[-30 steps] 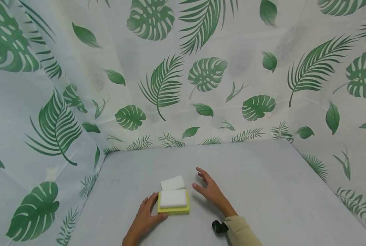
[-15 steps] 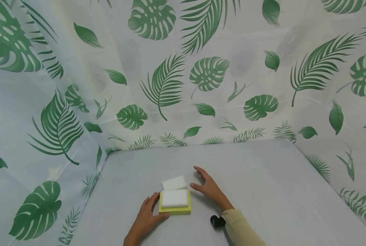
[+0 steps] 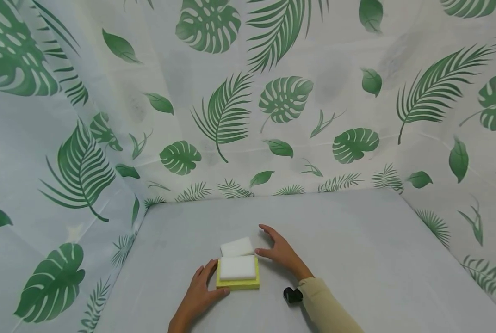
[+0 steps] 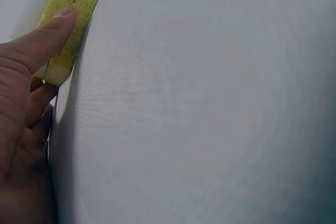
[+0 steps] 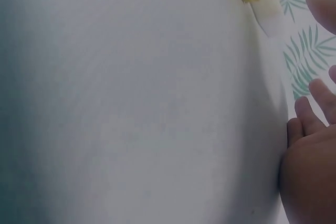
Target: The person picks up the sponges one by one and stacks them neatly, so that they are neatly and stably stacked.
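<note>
A yellow sponge (image 3: 237,284), split by a dark seam in the wrist views, lies flat on the table with a white sponge (image 3: 238,267) on top. Just behind it, a second white sponge (image 3: 236,247) lies at a slight angle. My left hand (image 3: 202,289) holds the yellow sponge by its left end. Its thumb (image 4: 55,30) presses the front face, and the other fingers reach round the end. To the right of the sponges is my right hand (image 3: 283,254), fingers spread and holding nothing, its thumb tip close to the rear white sponge's right corner.
A pale cloth covers the table (image 3: 335,231). Leaf-printed fabric walls (image 3: 289,162) enclose it at the back, left and right. A black wrist camera (image 3: 292,295) sits at the right sleeve (image 3: 329,310).
My right hand has moved left, closer to the sponges, with its fingers still apart. The left hand keeps its place on the yellow sponge, and the head view has shifted slightly.
</note>
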The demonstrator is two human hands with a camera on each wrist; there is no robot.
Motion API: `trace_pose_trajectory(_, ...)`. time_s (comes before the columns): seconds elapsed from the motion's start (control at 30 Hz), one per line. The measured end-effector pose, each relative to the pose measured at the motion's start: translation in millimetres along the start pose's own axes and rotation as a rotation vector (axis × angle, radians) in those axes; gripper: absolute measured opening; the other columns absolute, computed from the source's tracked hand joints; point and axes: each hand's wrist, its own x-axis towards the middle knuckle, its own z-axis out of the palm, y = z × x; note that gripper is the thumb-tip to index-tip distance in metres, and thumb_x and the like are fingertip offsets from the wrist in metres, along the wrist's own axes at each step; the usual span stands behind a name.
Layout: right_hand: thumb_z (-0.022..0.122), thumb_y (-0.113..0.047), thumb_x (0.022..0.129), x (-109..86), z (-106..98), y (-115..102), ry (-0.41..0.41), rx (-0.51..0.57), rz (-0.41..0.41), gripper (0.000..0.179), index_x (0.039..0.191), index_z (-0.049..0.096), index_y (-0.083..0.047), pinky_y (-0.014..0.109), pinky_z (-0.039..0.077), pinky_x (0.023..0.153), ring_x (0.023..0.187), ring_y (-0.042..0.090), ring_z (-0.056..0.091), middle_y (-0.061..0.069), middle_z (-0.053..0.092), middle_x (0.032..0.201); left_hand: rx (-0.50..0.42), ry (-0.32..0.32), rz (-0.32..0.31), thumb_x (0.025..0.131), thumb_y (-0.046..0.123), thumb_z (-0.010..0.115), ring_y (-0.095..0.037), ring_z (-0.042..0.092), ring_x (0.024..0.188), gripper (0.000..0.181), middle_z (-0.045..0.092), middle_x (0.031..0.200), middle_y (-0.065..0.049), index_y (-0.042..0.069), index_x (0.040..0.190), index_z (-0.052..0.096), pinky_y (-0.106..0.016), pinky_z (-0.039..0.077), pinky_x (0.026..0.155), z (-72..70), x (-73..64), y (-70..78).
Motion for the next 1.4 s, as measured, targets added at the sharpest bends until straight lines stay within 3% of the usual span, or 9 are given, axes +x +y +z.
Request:
trace_pose_trajectory(0.17,0.088,-0.029,0.089,4.1,2,-2,-0.028,-0.012,-0.028,0.086,0.163,0.046,-0.012,0.065,0.030,0.123,0.155,0.042,0.034,0.018,0.043,0.166,-0.012,-0.010,-0.061,0.083,0.058,0.089,-0.060,0.027,0.151,0.099,0.049,0.162,-0.018,0.011,0.160,0.047,-0.080,0.026,0.116,-0.2,0.6,2.1)
trace_pose_trajectory(0.4,0.088,-0.022,0.087,9.1,6,-4,-0.069,-0.033,-0.064,0.085,0.162,0.048,-0.012,0.062,0.031,0.124,0.155,0.039,0.036,0.013,0.045,0.166,-0.015,-0.019,-0.079,0.083,0.059,0.089,-0.060,0.026,0.151,0.102,0.047,0.163,-0.018,0.011,0.161,0.046,-0.081,0.027,0.115,0.0,1.1,0.7)
trace_pose_trajectory(0.77,0.086,-0.016,0.088,15.3,6,-7,-0.150,-0.073,-0.081,0.083,0.162,0.048,-0.013,0.060,0.031,0.125,0.156,0.037,0.035,0.013,0.044,0.166,0.001,-0.019,-0.069,0.083,0.059,0.088,-0.060,0.027,0.150,0.101,0.048,0.162,-0.019,0.010,0.161,0.046,-0.080,0.028,0.115,1.5,1.5,-0.7)
trace_pose_trajectory(1.07,0.086,-0.018,0.091,24.3,7,-9,-0.226,-0.166,-0.101,0.081,0.162,0.048,-0.012,0.059,0.028,0.126,0.156,0.039,0.033,0.015,0.043,0.167,0.004,-0.012,-0.047,0.084,0.055,0.089,-0.060,0.029,0.150,0.097,0.048,0.162,-0.020,0.011,0.160,0.047,-0.080,0.029,0.114,-1.1,0.6,2.1)
trace_pose_trajectory(1.4,0.087,-0.016,0.091,26.1,11,-9,-0.214,-0.187,-0.125,0.070,0.152,0.057,-0.004,0.065,0.027,0.125,0.154,0.046,0.033,0.020,0.049,0.161,0.009,0.002,-0.022,0.085,0.055,0.089,-0.059,0.029,0.150,0.097,0.050,0.161,-0.019,0.010,0.160,0.047,-0.080,0.029,0.114,0.7,0.8,-3.3)
